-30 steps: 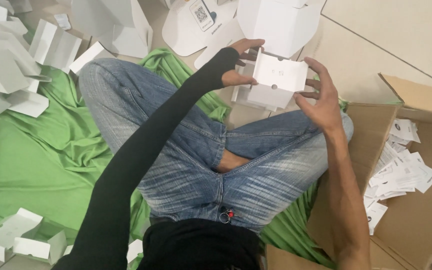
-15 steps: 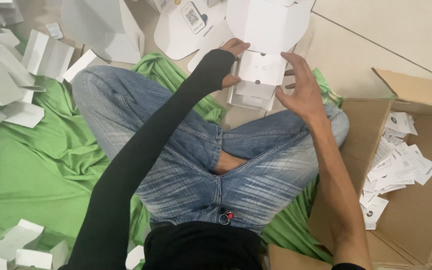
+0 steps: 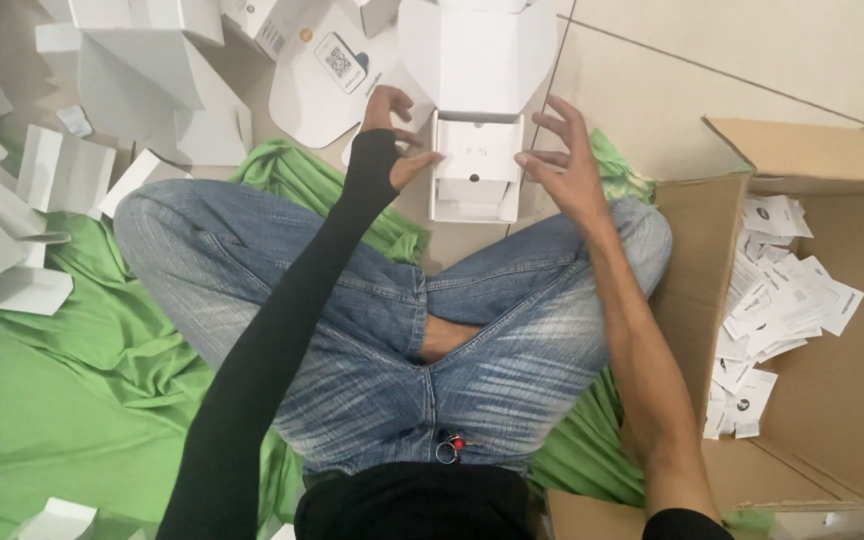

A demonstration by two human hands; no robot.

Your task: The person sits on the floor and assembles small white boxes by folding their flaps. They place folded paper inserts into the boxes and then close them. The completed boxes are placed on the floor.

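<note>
Person's sitting cross-legged on a green cloth (image 3: 62,400), jeans on, with a small white box (image 3: 475,168) on the floor right in front of the crossed legs. The box lies with its long axis running away from the body, and its big lid flap (image 3: 477,50) is swung open and points straight out, away from the person. The open tray end faces back toward the knees.

The left hand (image 3: 397,140), in a long black sleeve, has its fingertips against the box's left edge, thumb side near the top of the tray. The right hand (image 3: 562,165) sits at the right edge with its fingers spread loose, only the tips near the cardboard. Neither hand is closed around it; it's more of a light pinch from both sides.

Piles of folded white cartons (image 3: 12,215) sit off to the left, and a brown cardboard box (image 3: 832,400) full of paper leaflets (image 3: 782,300) is on the right.
</note>
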